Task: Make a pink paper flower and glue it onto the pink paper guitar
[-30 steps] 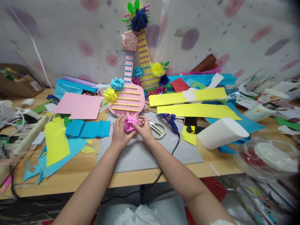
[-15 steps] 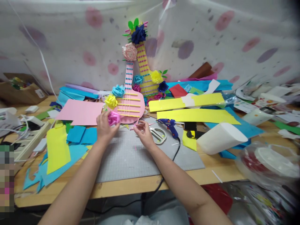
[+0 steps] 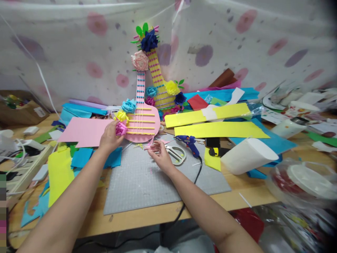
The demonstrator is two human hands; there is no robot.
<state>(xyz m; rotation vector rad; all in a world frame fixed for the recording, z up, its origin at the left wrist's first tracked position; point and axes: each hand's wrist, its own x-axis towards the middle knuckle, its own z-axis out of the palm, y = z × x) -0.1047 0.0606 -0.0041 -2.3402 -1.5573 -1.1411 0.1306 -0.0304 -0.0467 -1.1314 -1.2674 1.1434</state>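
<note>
Left fingers hold a magenta flower; right fingers curl beside the scissors.

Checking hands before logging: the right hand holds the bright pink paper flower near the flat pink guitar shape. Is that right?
Not quite: the head view shows the left hand holding the bright pink paper flower near the flat pink guitar shape; the right hand is by the pale-handled scissors.

Bright, soft light falls on the wooden table, while the space underneath is rather dim. Pale glare crosses the plastic sheet behind, and the pink flower looks slightly unsharp. Toward the right edge everything is stretched and blurred (the upper corner is even dark).
</note>
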